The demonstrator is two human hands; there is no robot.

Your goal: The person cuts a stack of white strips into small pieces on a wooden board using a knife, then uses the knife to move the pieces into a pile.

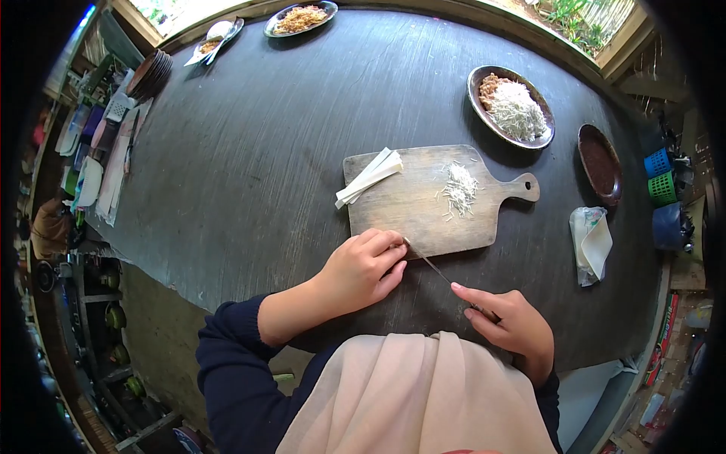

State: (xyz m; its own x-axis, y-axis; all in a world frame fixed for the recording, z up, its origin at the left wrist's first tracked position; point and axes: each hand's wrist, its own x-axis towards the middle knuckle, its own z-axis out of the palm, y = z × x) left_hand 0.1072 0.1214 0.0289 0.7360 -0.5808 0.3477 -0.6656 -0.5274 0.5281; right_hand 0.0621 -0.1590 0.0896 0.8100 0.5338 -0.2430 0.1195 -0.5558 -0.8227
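My right hand is wrapped round the handle of a thin knife, its blade pointing up and left to the board's front edge. At the blade's tip, the curled fingers of my left hand press together; whatever they hold, if anything, is hidden. Beneath the fingertips lies the front left part of a wooden cutting board. Several white strips rest across the board's back left corner, partly overhanging it. A small heap of finely cut white shreds lies on the board's right half.
Behind the board stands a bowl of white shreds and brown pieces. An oval brown dish and a plastic-wrapped white piece are at the right. Two plates of food, one of them here, stand far back; stacked brown plates are back left.
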